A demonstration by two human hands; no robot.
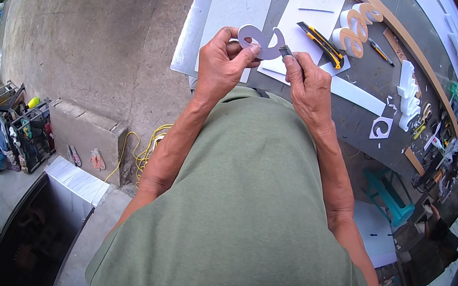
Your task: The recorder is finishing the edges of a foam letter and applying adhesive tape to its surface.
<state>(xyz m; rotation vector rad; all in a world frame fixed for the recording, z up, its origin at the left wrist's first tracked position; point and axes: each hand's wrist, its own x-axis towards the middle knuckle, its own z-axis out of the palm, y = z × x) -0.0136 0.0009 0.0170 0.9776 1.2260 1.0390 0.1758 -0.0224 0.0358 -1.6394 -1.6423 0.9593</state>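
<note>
Head view. Clock directions are taken from the white, flat, curl-shaped piece [270, 53], which is held raised at the near edge of the dark grey tabletop [360, 120]. The left hand [225, 56] grips this piece at its looped end between thumb and fingers; the thumb covers part of the loop. The right hand [313, 86], at 4 o'clock, is closed on a small dark flat-ended tool [286, 51], mostly hidden by the fingers. The tool tip is just beside the curl's open end; contact cannot be told.

Surrounding items: white flat sheets [313, 13] lie between 1 and 2 o'clock. At 3 o'clock a yellow-and-black utility knife [321, 45] lies across their edge, just beyond the right hand. Between 2 and 3 o'clock stand thick white curl-shaped blocks with tan faces [349, 41]. Further toward 3 o'clock lies a white jagged-edged piece [406, 95]; at 4 o'clock, a white square offcut with a curled opening [381, 128]. Off the table, a teal plastic stool [390, 196] stands between 4 and 5 o'clock, and a coiled yellow cable [144, 157] lies between 7 and 8 o'clock
</note>
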